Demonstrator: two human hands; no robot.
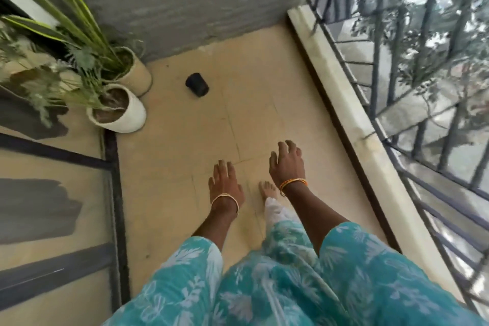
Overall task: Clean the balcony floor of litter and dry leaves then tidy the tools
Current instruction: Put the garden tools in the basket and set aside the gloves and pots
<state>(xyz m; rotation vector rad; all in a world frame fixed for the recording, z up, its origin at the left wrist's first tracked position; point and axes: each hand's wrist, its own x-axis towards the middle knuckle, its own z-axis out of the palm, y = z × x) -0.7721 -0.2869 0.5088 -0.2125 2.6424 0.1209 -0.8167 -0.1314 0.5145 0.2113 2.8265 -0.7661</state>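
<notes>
Fingers loose and spread on my left hand [225, 185] and right hand [287, 164], holding nothing above the balcony floor [180, 156]; a black cup [197, 85] lies ahead, near two plant pots [124, 111].

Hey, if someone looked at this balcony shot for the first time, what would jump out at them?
Two bare hands reach forward empty over the beige tiled floor: the left hand flat, the right hand slightly curled. Ahead, a small black cup-shaped object lies on its side near the grey wall. Two potted plants, one in a white round pot, stand in the left corner.
</notes>
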